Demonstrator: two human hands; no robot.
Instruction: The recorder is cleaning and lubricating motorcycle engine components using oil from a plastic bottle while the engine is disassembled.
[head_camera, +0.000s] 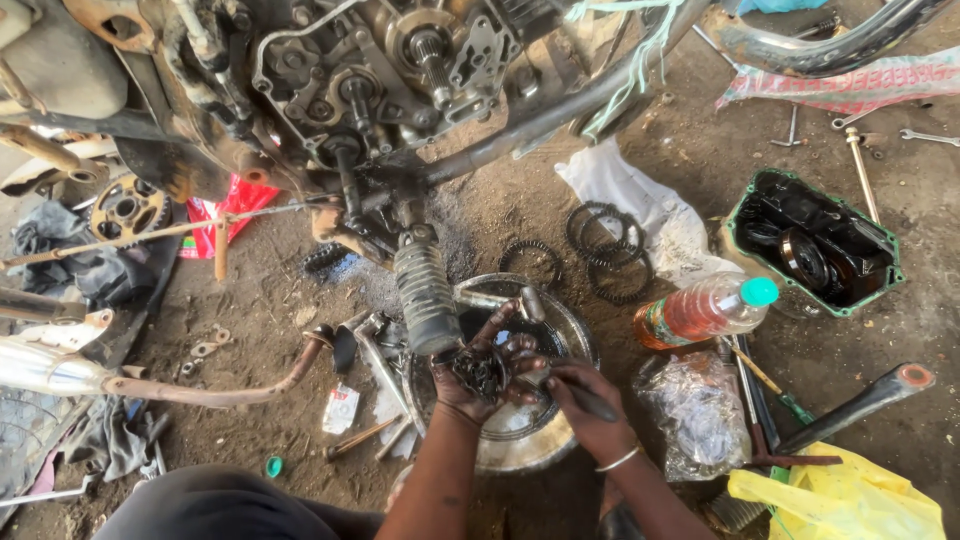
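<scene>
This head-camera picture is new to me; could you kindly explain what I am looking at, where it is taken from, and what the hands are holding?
The picture comes from a camera worn on a person's head, looking down at their own two bare hands over a dirt floor. Above them stands a motorcycle engine with its side cover off, so its shafts and gears show. The left hand cups a small, oily, dark metal part. The right hand works at it with a dark slim tool. Both hands are over a round metal basin. Around them lie toothed clutch rings, a plastic bottle of reddish liquid, the removed engine cover with a green gasket, a yellow bag, spanners and rags.
</scene>
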